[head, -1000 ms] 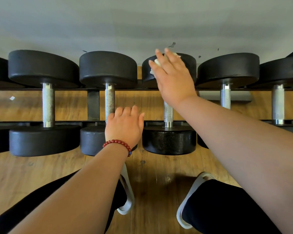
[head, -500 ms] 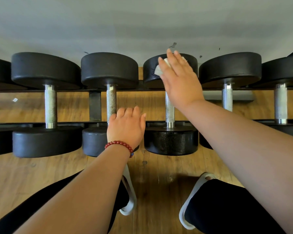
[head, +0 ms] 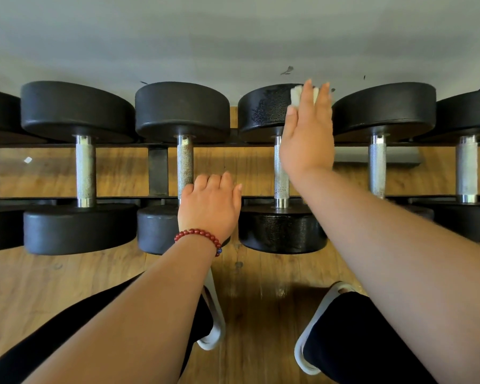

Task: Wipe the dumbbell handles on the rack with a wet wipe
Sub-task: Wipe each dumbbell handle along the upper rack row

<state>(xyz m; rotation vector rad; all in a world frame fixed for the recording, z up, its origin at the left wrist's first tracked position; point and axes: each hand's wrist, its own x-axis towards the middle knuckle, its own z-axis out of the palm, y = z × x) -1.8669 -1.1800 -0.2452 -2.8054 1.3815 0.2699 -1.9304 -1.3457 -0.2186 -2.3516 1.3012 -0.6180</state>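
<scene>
1. Pressing the wet wipe [head: 295,97] flat under the straight fingers of the right hand [head: 306,139], up on the far head [head: 263,112] of the middle dumbbell [head: 281,225]. On the head, mind, not on the handle [head: 281,178] just below the palm.
2. Bracing with the left hand [head: 209,206]: fingers bent over the rim of the near head [head: 155,228] of the neighbouring dumbbell [head: 185,112], fingertips hidden. Hands well apart.
3. Best next to slide down onto the handle, wrap the wipe round it, and twist while stroking end to end.
4. Worth firm pressure here: knurled steel, cross-hatched and rough, likely to hold grime in the grooves and snag a thin wipe.
5. Smooth polished collars [head: 280,203] at the handle ends. Round matte black heads, faintly pebbled, with a speckled gloss on this one.
6. Dark metal rack [head: 157,173] beneath, over a wood-grain floor [head: 67,278].
</scene>
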